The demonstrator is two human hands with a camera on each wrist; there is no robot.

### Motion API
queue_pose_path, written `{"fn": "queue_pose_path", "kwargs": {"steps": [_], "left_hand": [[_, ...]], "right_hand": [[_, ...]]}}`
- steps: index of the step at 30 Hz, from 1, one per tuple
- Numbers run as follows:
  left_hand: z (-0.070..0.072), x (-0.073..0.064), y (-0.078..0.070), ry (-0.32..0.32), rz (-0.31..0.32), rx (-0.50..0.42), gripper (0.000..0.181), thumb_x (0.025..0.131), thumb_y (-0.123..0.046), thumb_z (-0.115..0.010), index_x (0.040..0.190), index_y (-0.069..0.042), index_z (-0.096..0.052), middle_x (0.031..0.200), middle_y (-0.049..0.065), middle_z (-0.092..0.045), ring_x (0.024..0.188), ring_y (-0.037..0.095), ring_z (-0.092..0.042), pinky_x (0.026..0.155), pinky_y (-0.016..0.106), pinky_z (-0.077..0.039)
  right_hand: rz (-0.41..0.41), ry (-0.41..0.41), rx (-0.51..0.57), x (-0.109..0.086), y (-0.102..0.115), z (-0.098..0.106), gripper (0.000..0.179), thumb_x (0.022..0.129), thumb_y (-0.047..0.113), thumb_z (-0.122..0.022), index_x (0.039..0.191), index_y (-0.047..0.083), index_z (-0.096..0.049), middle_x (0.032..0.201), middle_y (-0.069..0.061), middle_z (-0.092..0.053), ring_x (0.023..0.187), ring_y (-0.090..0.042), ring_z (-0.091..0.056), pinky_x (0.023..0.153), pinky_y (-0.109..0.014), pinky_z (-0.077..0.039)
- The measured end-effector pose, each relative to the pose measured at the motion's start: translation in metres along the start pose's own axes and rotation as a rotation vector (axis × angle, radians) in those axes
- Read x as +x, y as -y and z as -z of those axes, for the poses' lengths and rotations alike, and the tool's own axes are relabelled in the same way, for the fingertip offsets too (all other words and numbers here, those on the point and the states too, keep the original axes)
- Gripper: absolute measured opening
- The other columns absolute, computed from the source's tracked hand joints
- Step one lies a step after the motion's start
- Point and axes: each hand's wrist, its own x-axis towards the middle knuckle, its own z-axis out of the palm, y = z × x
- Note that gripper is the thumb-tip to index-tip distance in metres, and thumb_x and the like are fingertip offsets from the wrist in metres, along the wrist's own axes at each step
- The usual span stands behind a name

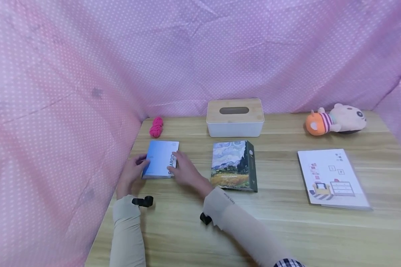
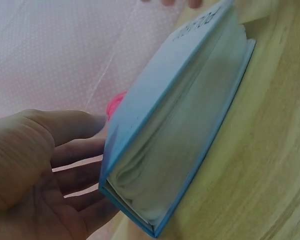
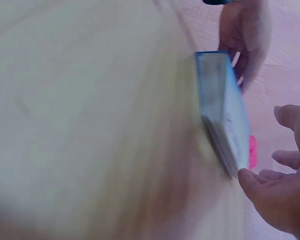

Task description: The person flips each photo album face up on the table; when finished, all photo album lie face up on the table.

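Note:
A thick light-blue album (image 1: 160, 157) with "POLAROID" lettering lies on the left part of the wooden table. My left hand (image 1: 131, 172) is at its left side; in the left wrist view the fingers run straight along the spine and the thumb (image 2: 75, 125) reaches the cover's edge. At the other side is my right hand (image 1: 185, 170), with its fingertips over the cover's right edge. The right wrist view shows those fingers spread, thumb tip (image 3: 247, 177) right at the album's corner. Clear page sleeves (image 2: 185, 120) show between the covers.
A photo album with a painted landscape cover (image 1: 228, 163) lies right of the hands. Behind are pink yarn (image 1: 156, 128) and a wood-topped tissue box (image 1: 235, 128). A white illustrated book (image 1: 327, 167) and a plush toy (image 1: 335, 120) are farther right. Pink dotted cloth (image 1: 187, 55) surrounds the table.

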Motion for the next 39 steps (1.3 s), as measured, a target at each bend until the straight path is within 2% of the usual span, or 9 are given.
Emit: {"fn": "queue_pose_path", "kwargs": {"steps": [4,8,11,15,19,23,29,34,39], "left_hand": [[0.000,-0.001,-0.006,-0.029,-0.016,0.027,0.056,0.099,-0.037,-0.047,0.147,-0.010,-0.037,0.148,0.019,-0.039,0.138,0.035,-0.035,0.113,0.051,-0.030],[0.000,-0.002,-0.014,-0.113,-0.061,0.040,0.055,0.099,-0.038,-0.046,0.146,-0.010,-0.038,0.151,0.021,-0.034,0.139,0.038,-0.031,0.112,0.054,-0.029],[-0.003,-0.006,-0.022,-0.200,-0.122,0.026,0.051,0.099,-0.034,-0.047,0.143,-0.009,-0.042,0.150,0.020,-0.035,0.137,0.039,-0.036,0.110,0.053,-0.034],[-0.012,-0.013,-0.036,-0.310,-0.239,-0.002,0.043,0.098,-0.024,-0.051,0.136,-0.004,-0.051,0.144,0.020,-0.044,0.131,0.037,-0.044,0.104,0.050,-0.043],[-0.021,-0.018,-0.047,-0.364,-0.356,-0.030,0.037,0.096,-0.016,-0.052,0.129,0.001,-0.055,0.136,0.021,-0.050,0.128,0.038,-0.046,0.099,0.048,-0.048],[-0.031,-0.022,-0.058,-0.355,-0.405,-0.037,0.035,0.096,-0.015,-0.053,0.128,0.000,-0.056,0.134,0.021,-0.051,0.126,0.036,-0.048,0.098,0.047,-0.048],[-0.050,-0.025,-0.071,-0.309,-0.465,-0.047,0.032,0.095,-0.014,-0.056,0.124,-0.001,-0.058,0.128,0.019,-0.055,0.122,0.035,-0.051,0.096,0.045,-0.050],[-0.069,-0.027,-0.077,-0.235,-0.490,-0.024,0.034,0.095,-0.015,-0.057,0.127,-0.002,-0.057,0.127,0.018,-0.056,0.118,0.034,-0.055,0.094,0.044,-0.052],[-0.089,-0.027,-0.082,-0.108,-0.494,-0.051,0.039,0.095,-0.015,-0.056,0.132,-0.001,-0.053,0.131,0.015,-0.056,0.118,0.030,-0.055,0.097,0.041,-0.050]], "right_hand": [[0.035,-0.037,-0.008,-0.001,0.003,0.015,0.058,0.097,0.030,-0.055,0.147,0.009,-0.033,0.153,-0.009,-0.032,0.142,-0.023,-0.031,0.116,-0.038,-0.028],[0.070,-0.076,-0.018,-0.003,0.002,0.031,0.058,0.096,0.029,-0.056,0.147,0.009,-0.034,0.152,-0.009,-0.034,0.140,-0.023,-0.034,0.115,-0.039,-0.030],[0.091,-0.100,-0.011,-0.008,0.002,0.044,0.058,0.096,0.028,-0.056,0.147,0.010,-0.035,0.151,-0.010,-0.035,0.139,-0.024,-0.035,0.115,-0.039,-0.030],[0.103,-0.140,0.018,-0.017,0.001,0.062,0.058,0.096,0.028,-0.056,0.146,0.009,-0.035,0.150,-0.011,-0.036,0.138,-0.026,-0.036,0.114,-0.041,-0.031],[0.091,-0.185,0.036,-0.027,-0.005,0.076,0.057,0.096,0.029,-0.056,0.146,0.011,-0.036,0.148,-0.010,-0.039,0.134,-0.028,-0.041,0.110,-0.044,-0.037],[0.078,-0.229,0.056,-0.038,-0.013,0.089,0.056,0.095,0.026,-0.058,0.145,0.011,-0.037,0.145,-0.012,-0.041,0.126,-0.033,-0.047,0.104,-0.047,-0.042],[0.078,-0.274,0.055,-0.057,-0.025,0.108,0.055,0.096,0.025,-0.056,0.145,0.011,-0.037,0.146,-0.012,-0.040,0.130,-0.033,-0.044,0.104,-0.047,-0.042],[0.076,-0.311,0.045,-0.073,-0.034,0.126,0.053,0.096,0.023,-0.056,0.144,0.011,-0.038,0.147,-0.010,-0.040,0.132,-0.029,-0.041,0.108,-0.046,-0.039],[0.071,-0.359,0.051,-0.089,-0.048,0.144,0.053,0.096,0.022,-0.056,0.144,0.007,-0.037,0.147,-0.014,-0.038,0.134,-0.033,-0.039,0.109,-0.048,-0.037]]}}
